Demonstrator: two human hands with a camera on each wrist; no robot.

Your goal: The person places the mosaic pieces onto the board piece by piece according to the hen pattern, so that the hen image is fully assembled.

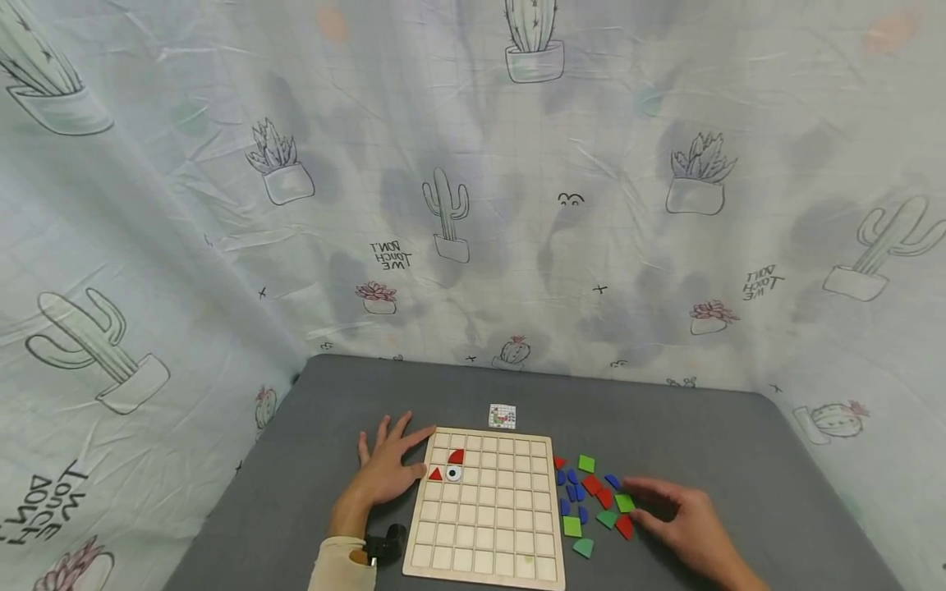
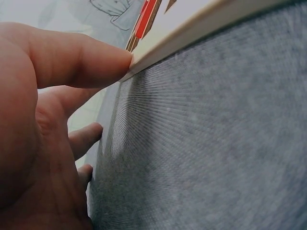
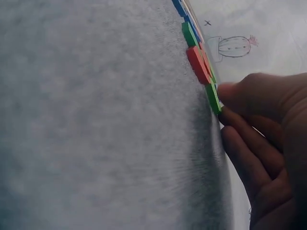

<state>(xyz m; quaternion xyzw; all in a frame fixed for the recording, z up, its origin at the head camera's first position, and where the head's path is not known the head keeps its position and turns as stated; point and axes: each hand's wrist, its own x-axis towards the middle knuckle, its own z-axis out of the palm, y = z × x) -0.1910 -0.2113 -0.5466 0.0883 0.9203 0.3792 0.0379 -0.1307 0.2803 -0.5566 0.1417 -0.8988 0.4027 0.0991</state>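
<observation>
My left hand (image 1: 386,472) is spread and released, touching the left edge of the grid board (image 1: 484,515). My right hand (image 1: 687,519) has its fingertips at a green square (image 1: 624,503) on the worktop (image 1: 665,427), right of the board — pinched or not, I cannot tell. Step in hand, I judge: selecting a piece. Next calls for a clean lift.

creased pale cloth wall (image 1: 502,271), printed with potted plants (image 1: 446,205) (some pinkish); grey tabletop (image 1: 665,427) below
</observation>
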